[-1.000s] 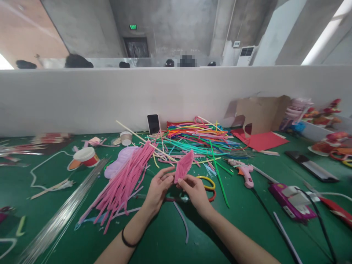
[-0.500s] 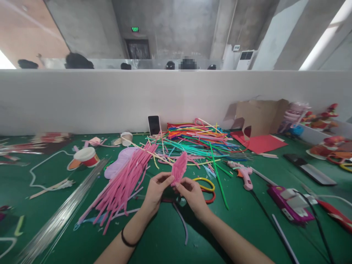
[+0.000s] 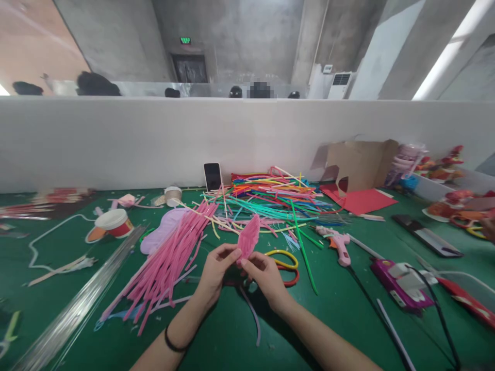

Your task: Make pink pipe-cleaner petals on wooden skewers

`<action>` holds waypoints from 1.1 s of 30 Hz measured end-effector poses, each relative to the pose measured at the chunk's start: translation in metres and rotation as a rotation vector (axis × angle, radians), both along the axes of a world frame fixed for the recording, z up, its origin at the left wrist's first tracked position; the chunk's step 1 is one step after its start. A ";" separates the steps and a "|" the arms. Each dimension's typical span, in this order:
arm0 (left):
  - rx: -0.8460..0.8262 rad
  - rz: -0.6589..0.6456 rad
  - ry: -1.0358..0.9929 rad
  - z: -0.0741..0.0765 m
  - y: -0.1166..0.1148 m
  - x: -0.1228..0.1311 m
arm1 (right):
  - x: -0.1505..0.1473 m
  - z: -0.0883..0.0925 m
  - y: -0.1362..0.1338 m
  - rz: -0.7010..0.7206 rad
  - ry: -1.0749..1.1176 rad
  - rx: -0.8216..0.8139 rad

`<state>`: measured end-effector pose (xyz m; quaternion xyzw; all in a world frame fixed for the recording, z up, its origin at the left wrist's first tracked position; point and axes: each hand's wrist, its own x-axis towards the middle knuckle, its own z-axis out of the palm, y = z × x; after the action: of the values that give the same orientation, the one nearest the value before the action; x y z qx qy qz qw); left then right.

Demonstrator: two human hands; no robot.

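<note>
Between my two hands stands a pink petal shape (image 3: 248, 236), made of fuzzy pipe cleaner strips pressed side by side, its pointed end up. My left hand (image 3: 219, 265) pinches its lower left edge between thumb and fingers. At its lower right, my right hand (image 3: 263, 275) grips the base, fingers curled. Just beyond my right hand lie scissors with a yellow and a red handle loop (image 3: 288, 259), partly hidden by the hand. A bundle of pink pipe cleaners (image 3: 170, 263) spreads to the left of my left hand. One pale purple pipe cleaner (image 3: 255, 319) lies below my hands.
A heap of many-coloured pipe cleaners (image 3: 270, 193) lies at the back, beside a propped phone (image 3: 212, 176). On the right are a pink glue gun (image 3: 340, 246) and a purple power strip (image 3: 398, 288) with cables. Wire rods (image 3: 81, 299) and a paper cup (image 3: 115, 222) are left.
The whole view has shifted slightly, so things on the table appear a little further left. Both hands keep their hold on the pink petal.
</note>
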<state>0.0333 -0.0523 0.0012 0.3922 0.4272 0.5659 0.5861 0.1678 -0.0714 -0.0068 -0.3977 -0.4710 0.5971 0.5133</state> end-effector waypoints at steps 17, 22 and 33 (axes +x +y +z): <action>0.003 -0.062 0.082 -0.002 -0.002 -0.001 | -0.002 -0.001 -0.006 0.021 0.073 -0.057; 0.005 -0.060 0.083 -0.003 -0.003 0.000 | -0.004 0.000 -0.006 -0.009 0.094 -0.065; 0.056 -0.043 0.088 0.001 -0.003 0.000 | -0.006 -0.003 -0.004 0.005 0.080 -0.052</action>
<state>0.0331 -0.0555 0.0021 0.4420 0.4280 0.5470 0.5676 0.1613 -0.0757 -0.0099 -0.3856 -0.4355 0.6259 0.5194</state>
